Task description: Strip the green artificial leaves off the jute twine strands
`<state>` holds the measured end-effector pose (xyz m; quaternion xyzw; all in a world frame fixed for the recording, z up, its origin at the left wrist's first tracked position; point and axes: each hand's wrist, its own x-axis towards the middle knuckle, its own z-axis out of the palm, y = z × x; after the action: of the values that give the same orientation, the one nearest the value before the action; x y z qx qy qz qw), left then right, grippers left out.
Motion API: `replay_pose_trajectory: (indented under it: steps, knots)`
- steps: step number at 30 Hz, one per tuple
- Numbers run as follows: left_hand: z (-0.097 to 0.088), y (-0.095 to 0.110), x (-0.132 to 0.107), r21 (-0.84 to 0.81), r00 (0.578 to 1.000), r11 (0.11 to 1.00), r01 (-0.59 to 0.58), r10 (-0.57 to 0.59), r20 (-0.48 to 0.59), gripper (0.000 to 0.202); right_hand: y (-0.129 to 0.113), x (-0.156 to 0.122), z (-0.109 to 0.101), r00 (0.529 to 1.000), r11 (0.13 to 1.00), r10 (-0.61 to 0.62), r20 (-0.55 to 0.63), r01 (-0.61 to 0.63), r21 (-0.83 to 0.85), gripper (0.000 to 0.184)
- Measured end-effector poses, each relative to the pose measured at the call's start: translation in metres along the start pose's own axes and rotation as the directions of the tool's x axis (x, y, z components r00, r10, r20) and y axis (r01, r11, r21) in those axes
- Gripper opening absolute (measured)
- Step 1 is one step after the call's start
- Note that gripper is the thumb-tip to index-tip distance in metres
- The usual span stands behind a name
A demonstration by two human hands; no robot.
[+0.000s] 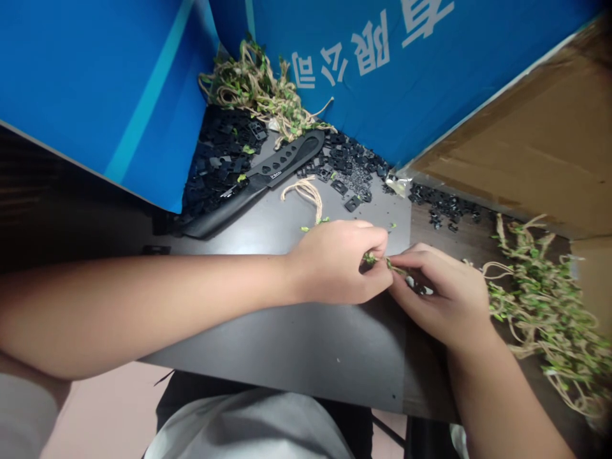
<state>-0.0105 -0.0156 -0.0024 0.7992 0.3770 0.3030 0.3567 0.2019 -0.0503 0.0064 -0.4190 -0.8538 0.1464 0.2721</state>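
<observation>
My left hand (337,262) is closed in a pinch on a jute cord with small green leaves (377,260), above the dark grey board (296,344). My right hand (442,293) meets it fingertip to fingertip and also pinches the same cord; a small dark piece shows under its fingers. A short loop of the cord (306,191) trails away from my left hand toward the back.
A black knife (261,178) lies at the back among several small black plastic clips (217,159). Piles of leafy cord sit in the back corner (258,89) and at the right (545,312). Blue panels (119,83) and a cardboard box (535,140) wall the space.
</observation>
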Motion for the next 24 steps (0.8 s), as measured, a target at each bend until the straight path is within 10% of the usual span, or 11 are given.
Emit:
replay_pose_trajectory:
  steps: [24]
  knots:
    - [0.0002,-0.0001,0.0007,-0.001,1.000,1.000,-0.003,0.003,0.011,0.013,-0.0033,-0.0042,0.0029,0.990,0.988,0.128,-0.062,-0.133,-0.075,0.013]
